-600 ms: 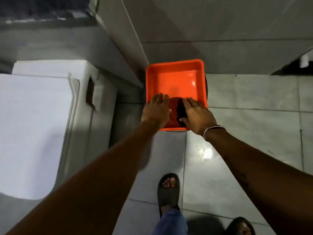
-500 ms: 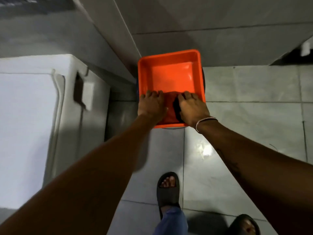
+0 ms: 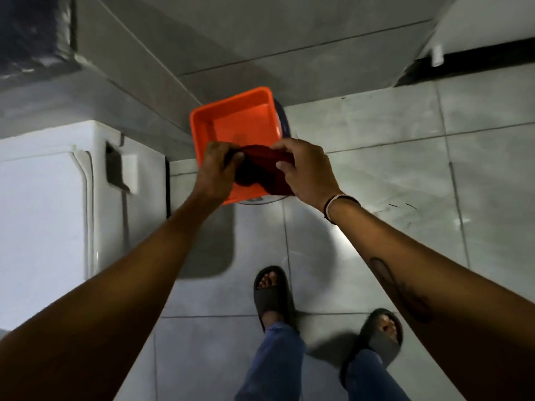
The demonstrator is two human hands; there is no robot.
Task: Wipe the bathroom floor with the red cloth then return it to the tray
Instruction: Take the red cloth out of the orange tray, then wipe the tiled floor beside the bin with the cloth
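Observation:
An orange square tray (image 3: 231, 111) sits on a round stool or bucket against the tiled wall. A dark red cloth (image 3: 260, 169) hangs over the tray's near half, held up between both hands. My left hand (image 3: 217, 166) pinches its left end and my right hand (image 3: 304, 169) grips its right end. The cloth's lower fold droops toward the tray's near rim. The rest of the tray looks bare.
A white toilet cistern (image 3: 43, 183) with lid stands at the left, close to the tray. Grey floor tiles (image 3: 376, 169) spread to the right and toward me. My feet in dark slides (image 3: 272, 293) stand below the tray. A dark gap under a door (image 3: 463, 59) lies far right.
Both hands were pressed flat on the cloth inside the tray; now they have closed on its ends and lifted it above the tray. The view has shifted and the tray looks turned.

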